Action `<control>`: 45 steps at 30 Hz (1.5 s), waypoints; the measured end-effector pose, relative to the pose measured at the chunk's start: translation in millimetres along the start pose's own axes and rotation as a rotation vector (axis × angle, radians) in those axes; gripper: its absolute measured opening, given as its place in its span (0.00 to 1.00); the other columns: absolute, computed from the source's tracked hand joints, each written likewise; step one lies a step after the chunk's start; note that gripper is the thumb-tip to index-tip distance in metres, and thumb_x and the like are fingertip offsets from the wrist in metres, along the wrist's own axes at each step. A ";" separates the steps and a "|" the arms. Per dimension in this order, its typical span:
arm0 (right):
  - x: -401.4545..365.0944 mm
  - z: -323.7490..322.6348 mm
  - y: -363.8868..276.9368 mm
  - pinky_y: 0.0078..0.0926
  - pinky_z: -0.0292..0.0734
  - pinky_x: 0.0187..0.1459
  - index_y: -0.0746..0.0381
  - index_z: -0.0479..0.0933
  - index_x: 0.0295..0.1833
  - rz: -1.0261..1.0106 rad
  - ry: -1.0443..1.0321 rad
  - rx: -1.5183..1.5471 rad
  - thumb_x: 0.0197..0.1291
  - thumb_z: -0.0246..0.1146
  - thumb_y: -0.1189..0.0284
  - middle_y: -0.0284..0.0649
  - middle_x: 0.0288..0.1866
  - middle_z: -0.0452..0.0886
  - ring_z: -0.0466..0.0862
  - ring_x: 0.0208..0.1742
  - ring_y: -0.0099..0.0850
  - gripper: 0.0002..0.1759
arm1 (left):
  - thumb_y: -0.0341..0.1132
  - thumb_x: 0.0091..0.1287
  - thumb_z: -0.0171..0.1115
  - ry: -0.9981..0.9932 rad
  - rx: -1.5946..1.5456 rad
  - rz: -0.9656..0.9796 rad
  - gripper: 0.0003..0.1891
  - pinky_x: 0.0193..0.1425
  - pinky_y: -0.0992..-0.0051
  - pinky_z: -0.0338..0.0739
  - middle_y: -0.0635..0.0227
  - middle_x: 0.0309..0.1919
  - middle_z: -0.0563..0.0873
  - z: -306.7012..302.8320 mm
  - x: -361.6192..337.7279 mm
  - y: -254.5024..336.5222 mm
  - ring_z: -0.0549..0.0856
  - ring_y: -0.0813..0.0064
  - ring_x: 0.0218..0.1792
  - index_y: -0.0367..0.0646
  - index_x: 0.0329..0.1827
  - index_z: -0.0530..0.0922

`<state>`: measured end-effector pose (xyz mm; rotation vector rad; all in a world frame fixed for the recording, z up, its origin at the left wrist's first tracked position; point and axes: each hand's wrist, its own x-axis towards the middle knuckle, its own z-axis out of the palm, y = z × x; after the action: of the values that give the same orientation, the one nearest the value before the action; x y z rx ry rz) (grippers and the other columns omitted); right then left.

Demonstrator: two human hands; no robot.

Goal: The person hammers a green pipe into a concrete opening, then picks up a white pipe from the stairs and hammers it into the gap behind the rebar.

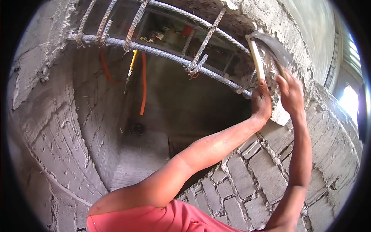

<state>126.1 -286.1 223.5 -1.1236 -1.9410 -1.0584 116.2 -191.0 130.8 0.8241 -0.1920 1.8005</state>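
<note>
Raised at the upper right, my left hand (pixel 262 101) is closed around the lower end of a pale, straight rod (pixel 255 58). The rod stands nearly upright, its top close to the rough broken concrete edge (pixel 266 19). Just to the right, my right hand (pixel 290 92) grips the brown handle of a hammer (pixel 279 69). Motion smears the grey hammer head (pixel 275 45), which overlaps the concrete behind it near the rod's top. Both hands are beside the right end of the exposed steel bars.
Ribbed rebar (pixel 154 48) with bent ties spans the opening overhead. An orange tube (pixel 143 85) and a yellow strip (pixel 132 62) hang below it. A plastered wall (pixel 54 127) rises at left, brickwork (pixel 247 178) at lower right. Bright daylight (pixel 349 100) enters at far right.
</note>
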 end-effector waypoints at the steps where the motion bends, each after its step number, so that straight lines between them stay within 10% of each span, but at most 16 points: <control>1: -1.4 9.1 9.2 0.35 0.70 0.30 0.60 0.76 0.35 0.154 -0.005 0.129 0.74 0.54 0.56 0.37 0.22 0.70 0.76 0.26 0.29 0.20 | 0.69 0.73 0.38 -0.001 -0.139 -0.165 0.31 0.08 0.76 0.55 0.79 0.12 0.62 4.7 -9.2 18.5 0.61 0.83 0.07 0.53 0.25 0.62; 4: -7.6 -19.1 -1.0 0.27 0.65 0.24 0.60 0.75 0.34 0.126 0.193 0.348 0.75 0.50 0.50 0.35 0.21 0.70 0.72 0.22 0.22 0.25 | 0.70 0.73 0.37 -0.039 -0.332 -0.338 0.29 0.07 0.75 0.55 0.78 0.12 0.63 18.9 -11.9 52.9 0.62 0.80 0.06 0.54 0.27 0.62; 5: -5.1 -27.6 -4.7 0.23 0.60 0.20 0.62 0.72 0.32 -0.159 0.329 0.392 0.75 0.49 0.49 0.33 0.20 0.69 0.68 0.19 0.18 0.28 | 0.70 0.73 0.39 -0.031 -0.450 -0.401 0.29 0.07 0.76 0.55 0.78 0.11 0.63 15.3 -3.7 32.2 0.62 0.80 0.06 0.55 0.28 0.62; 8: -4.3 -70.6 -35.9 0.25 0.63 0.26 0.61 0.72 0.41 -0.229 0.595 0.681 0.50 0.52 0.21 0.32 0.25 0.69 0.67 0.24 0.26 0.48 | 0.70 0.71 0.42 -0.046 -0.299 -0.368 0.29 0.08 0.77 0.56 0.79 0.12 0.64 -1.1 -8.5 32.9 0.63 0.84 0.07 0.54 0.27 0.62; 11: -25.8 -87.0 -26.5 0.29 0.67 0.32 0.53 0.72 0.47 -0.600 0.526 0.960 0.46 0.53 0.20 0.32 0.30 0.69 0.67 0.28 0.26 0.46 | 0.65 0.75 0.45 -0.072 -0.115 -0.014 0.28 0.16 0.81 0.57 0.80 0.18 0.65 -7.1 -13.7 15.5 0.63 0.86 0.15 0.50 0.27 0.64; 30: -68.2 -27.3 -85.9 0.32 0.75 0.28 0.57 0.65 0.45 -0.150 0.594 0.504 0.62 0.59 0.35 0.36 0.25 0.71 0.74 0.24 0.30 0.34 | 0.63 0.75 0.49 -0.052 0.383 0.157 0.33 0.25 0.71 0.63 0.76 0.16 0.68 -49.9 -6.4 33.2 0.68 0.81 0.21 0.39 0.25 0.70; 32: -63.8 -17.8 -75.5 0.31 0.75 0.28 0.55 0.65 0.45 -0.270 0.593 0.700 0.62 0.58 0.34 0.36 0.26 0.71 0.73 0.23 0.29 0.33 | 0.61 0.77 0.46 -0.096 0.447 0.139 0.33 0.29 0.60 0.70 0.53 0.18 0.76 -57.9 -3.3 35.3 0.77 0.53 0.22 0.36 0.31 0.77; 33: -60.0 -10.7 -67.9 0.29 0.73 0.27 0.54 0.65 0.45 -0.291 0.595 0.715 0.61 0.57 0.34 0.35 0.25 0.71 0.71 0.23 0.28 0.33 | 0.62 0.75 0.49 -0.105 0.374 0.136 0.32 0.25 0.72 0.62 0.76 0.17 0.67 -58.4 -3.5 35.5 0.68 0.82 0.21 0.40 0.26 0.71; 36: -36.7 22.4 -37.7 0.26 0.71 0.24 0.59 0.64 0.46 -0.420 0.638 0.578 0.68 0.53 0.38 0.34 0.22 0.69 0.68 0.21 0.24 0.31 | 0.62 0.75 0.49 -0.092 0.348 0.135 0.32 0.25 0.72 0.62 0.77 0.17 0.67 -59.8 -6.4 37.8 0.68 0.83 0.21 0.40 0.26 0.70; 42: -25.1 59.5 -34.1 0.22 0.60 0.21 0.59 0.68 0.28 0.298 0.219 0.434 0.76 0.49 0.47 0.29 0.18 0.68 0.66 0.17 0.20 0.29 | 0.62 0.76 0.48 -0.137 0.323 0.013 0.31 0.23 0.74 0.61 0.77 0.17 0.66 -75.3 3.8 68.5 0.67 0.83 0.19 0.43 0.25 0.69; 45: -39.2 81.6 -22.4 0.26 0.64 0.23 0.67 0.75 0.42 0.248 0.254 0.508 0.76 0.50 0.54 0.32 0.19 0.68 0.70 0.19 0.23 0.25 | 0.64 0.76 0.43 -0.207 0.453 0.100 0.33 0.22 0.77 0.62 0.77 0.17 0.68 -82.9 0.6 73.9 0.69 0.85 0.19 0.43 0.24 0.67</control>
<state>111.6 -236.1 146.2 -0.8649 -1.6817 -0.5036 14.4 -178.1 88.2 1.3441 0.0473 1.8793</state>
